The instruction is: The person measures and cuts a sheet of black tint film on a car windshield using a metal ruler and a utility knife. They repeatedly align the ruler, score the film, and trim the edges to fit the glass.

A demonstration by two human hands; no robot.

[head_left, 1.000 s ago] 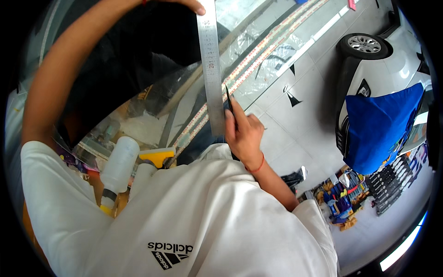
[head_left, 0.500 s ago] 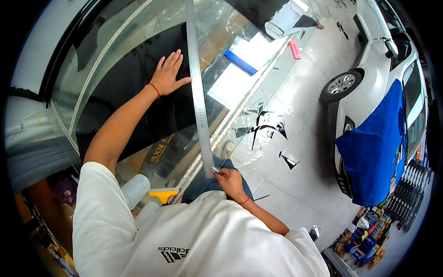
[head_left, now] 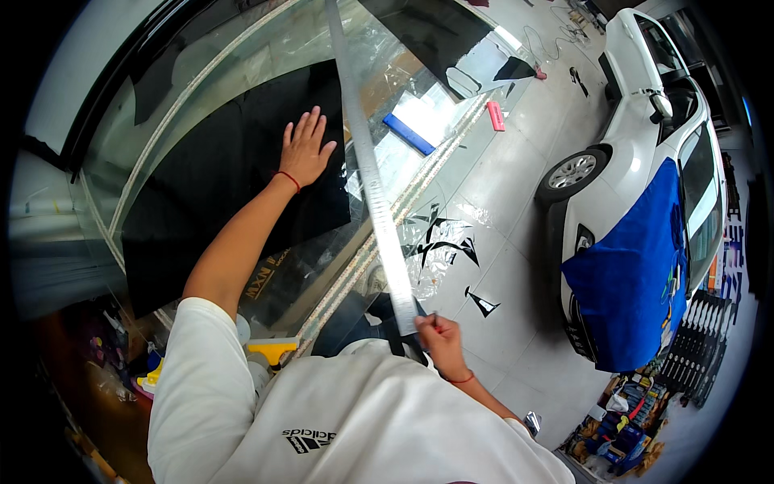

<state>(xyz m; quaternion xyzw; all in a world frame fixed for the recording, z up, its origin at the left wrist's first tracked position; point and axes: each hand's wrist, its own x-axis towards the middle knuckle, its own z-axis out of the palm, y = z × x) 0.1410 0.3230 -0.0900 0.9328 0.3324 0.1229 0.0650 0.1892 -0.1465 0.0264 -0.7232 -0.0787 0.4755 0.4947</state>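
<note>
My left hand [head_left: 305, 153] lies flat, fingers stretched, on a sheet of black film [head_left: 218, 173] with a curved far edge. This film rests on a glass-topped table [head_left: 322, 310]. A long metal ruler [head_left: 375, 194] slants across the glass, just right of the film, its near end sticking out past the table edge. At that end my right hand [head_left: 443, 347] is closed, its fingertips pinching the ruler. Something small and reddish shows among these fingers, too unclear to name. Below the ruler's end a dark strip hangs in front of my legs.
A blue bar-shaped tool [head_left: 409, 134] and a pink one [head_left: 495, 116] lie along the table's right side. Black film scraps [head_left: 447, 242] litter the floor. A yellow squeegee [head_left: 272, 349] sits by the near edge. At right stands a white car [head_left: 617, 173] with a blue cloth [head_left: 633, 270].
The ruler's near end has swung right, away from the film, along with my right hand. The red-and-black knife seen in that hand before no longer shows clearly. My left hand stays flat on the film.
</note>
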